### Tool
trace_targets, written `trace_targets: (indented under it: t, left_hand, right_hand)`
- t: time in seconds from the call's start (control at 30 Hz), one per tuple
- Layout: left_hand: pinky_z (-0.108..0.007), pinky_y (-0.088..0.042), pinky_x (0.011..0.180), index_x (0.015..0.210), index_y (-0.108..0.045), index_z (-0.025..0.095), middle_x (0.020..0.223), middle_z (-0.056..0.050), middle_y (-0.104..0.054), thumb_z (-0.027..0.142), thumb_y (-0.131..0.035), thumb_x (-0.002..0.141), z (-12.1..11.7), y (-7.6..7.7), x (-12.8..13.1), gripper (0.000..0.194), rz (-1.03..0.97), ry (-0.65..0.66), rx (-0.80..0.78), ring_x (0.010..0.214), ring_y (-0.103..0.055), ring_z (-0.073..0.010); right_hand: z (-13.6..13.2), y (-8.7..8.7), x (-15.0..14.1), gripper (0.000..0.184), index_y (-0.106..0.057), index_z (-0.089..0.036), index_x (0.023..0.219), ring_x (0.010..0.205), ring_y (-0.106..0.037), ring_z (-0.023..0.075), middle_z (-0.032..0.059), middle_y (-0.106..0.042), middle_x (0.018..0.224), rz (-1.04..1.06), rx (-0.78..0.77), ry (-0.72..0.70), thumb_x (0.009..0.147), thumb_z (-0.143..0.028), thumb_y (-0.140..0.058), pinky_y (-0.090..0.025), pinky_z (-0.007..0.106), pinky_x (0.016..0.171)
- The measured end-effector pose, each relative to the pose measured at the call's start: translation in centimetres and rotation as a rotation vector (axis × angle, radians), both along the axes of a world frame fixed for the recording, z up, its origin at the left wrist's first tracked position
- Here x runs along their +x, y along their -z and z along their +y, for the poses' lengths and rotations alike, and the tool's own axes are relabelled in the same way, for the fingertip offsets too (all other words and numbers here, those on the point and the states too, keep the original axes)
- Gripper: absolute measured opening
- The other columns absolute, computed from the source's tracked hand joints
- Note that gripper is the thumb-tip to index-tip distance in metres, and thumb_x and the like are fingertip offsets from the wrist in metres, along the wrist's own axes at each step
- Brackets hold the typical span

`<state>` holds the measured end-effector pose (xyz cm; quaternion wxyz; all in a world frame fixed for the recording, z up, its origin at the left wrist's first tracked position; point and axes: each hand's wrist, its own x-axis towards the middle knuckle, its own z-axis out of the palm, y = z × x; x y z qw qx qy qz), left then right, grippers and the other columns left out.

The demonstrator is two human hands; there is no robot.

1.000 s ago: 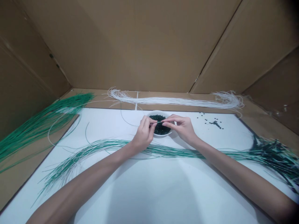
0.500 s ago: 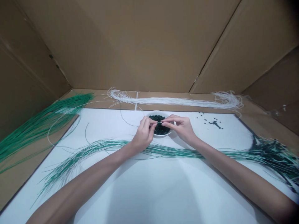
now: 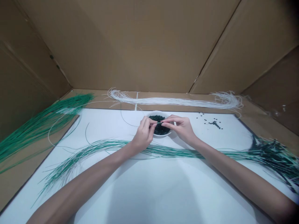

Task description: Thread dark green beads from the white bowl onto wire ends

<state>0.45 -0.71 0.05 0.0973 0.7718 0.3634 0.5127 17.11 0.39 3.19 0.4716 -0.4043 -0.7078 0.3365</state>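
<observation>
The left hand (image 3: pixel 143 134) and right hand (image 3: pixel 182 128) pinch a strand (image 3: pixel 158 123) above a bowl (image 3: pixel 161 112) of beads (image 3: pixel 159 129); beaded strands (image 3: pixel 271 152) lie right, bare strands (image 3: pixel 46 124) left.

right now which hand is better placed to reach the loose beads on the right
The right hand, probably: it sits nearer the loose dark beads, while the left hand sits left of the white bowl.

Reach to the white bowl (image 3: pixel 154 112) from the near side is crossed by a band of green-and-white strands (image 3: pixel 175 152), lying flat on the white board (image 3: pixel 130 193); passage is possible above it. The far side is bounded by a white strand bundle (image 3: pixel 173 101) and cardboard walls (image 3: pixel 130 46). Loose dark beads (image 3: pixel 215 123) lie right of the bowl.
</observation>
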Motion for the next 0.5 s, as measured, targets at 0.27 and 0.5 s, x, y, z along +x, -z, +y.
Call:
trace_targets:
  t: [0.27,0.5]
  left_hand:
    - [-0.025,-0.041,0.063,0.089,-0.045,0.016,0.079,-0.003,-0.047,0.015,-0.04,0.084,-0.06,0.01,-0.04,0.007,0.0,-0.002,0.002,0.075,-0.047,-0.0127]
    - [-0.026,-0.041,0.065,0.089,-0.045,0.016,0.079,-0.003,-0.047,0.015,-0.04,0.083,-0.1,-0.05,-0.05,0.008,0.011,0.008,0.011,0.075,-0.047,-0.0133]
  right_hand:
    - [-0.11,-0.16,0.07,0.01,-0.069,-0.021,0.072,0.066,-0.057,0.0146,0.0027,-0.064,0.07,-0.009,-0.004,-0.008,0.066,-0.028,-0.066,-0.044,0.028,0.062]
    - [-0.06,-0.08,0.1,0.012,-0.068,-0.02,0.073,0.067,-0.057,0.0148,0.0031,-0.065,0.071,-0.031,0.024,-0.005,0.067,-0.03,-0.064,-0.045,0.028,0.062]
